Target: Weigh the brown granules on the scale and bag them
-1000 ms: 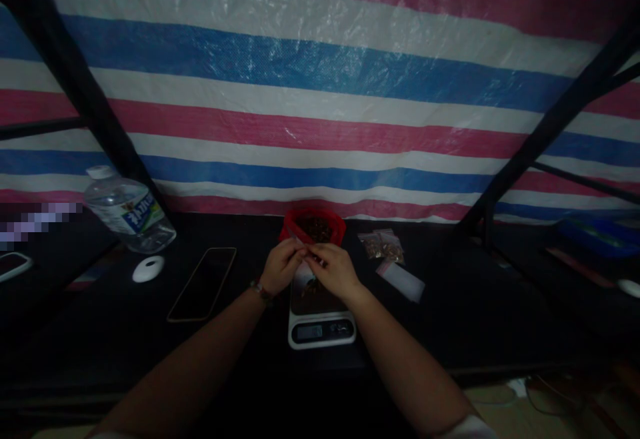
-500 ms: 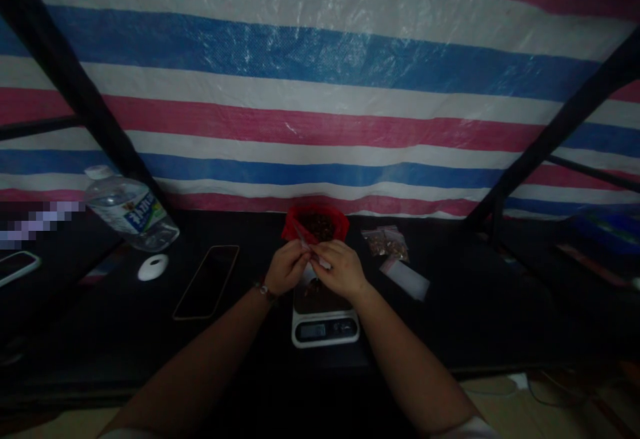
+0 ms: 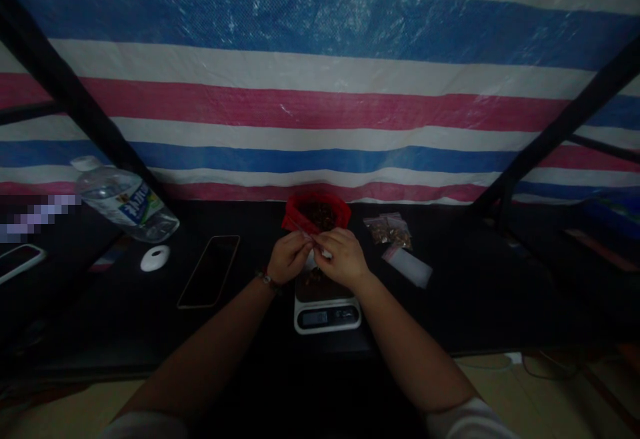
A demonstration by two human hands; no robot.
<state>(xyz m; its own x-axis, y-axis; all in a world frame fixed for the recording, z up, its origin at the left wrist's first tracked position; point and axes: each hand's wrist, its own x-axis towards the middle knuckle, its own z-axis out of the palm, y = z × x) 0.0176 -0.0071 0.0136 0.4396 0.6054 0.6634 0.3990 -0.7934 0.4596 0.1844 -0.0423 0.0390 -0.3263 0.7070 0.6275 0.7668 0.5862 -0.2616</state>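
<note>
My left hand and my right hand meet above a white digital scale, fingers pinched together on a small clear zip bag. Most of the bag is hidden behind my fingers. On the scale's dark plate lies a small heap of brown pieces, partly covered by my hands. Just behind them stands an open red bag holding dark brown bits. To the right are small filled zip bags, and in front of those a stack of flat whitish zip bags.
On the left lie a dark-screened phone, a white mouse-like object and a large clear plastic bottle. Another phone is at the far left. Slanting black posts flank the black table, with a striped sheet behind.
The camera view has tilted slightly downward. Both hands stay together over the scale, fingers still pinching the small bag, with only a slight shift.
</note>
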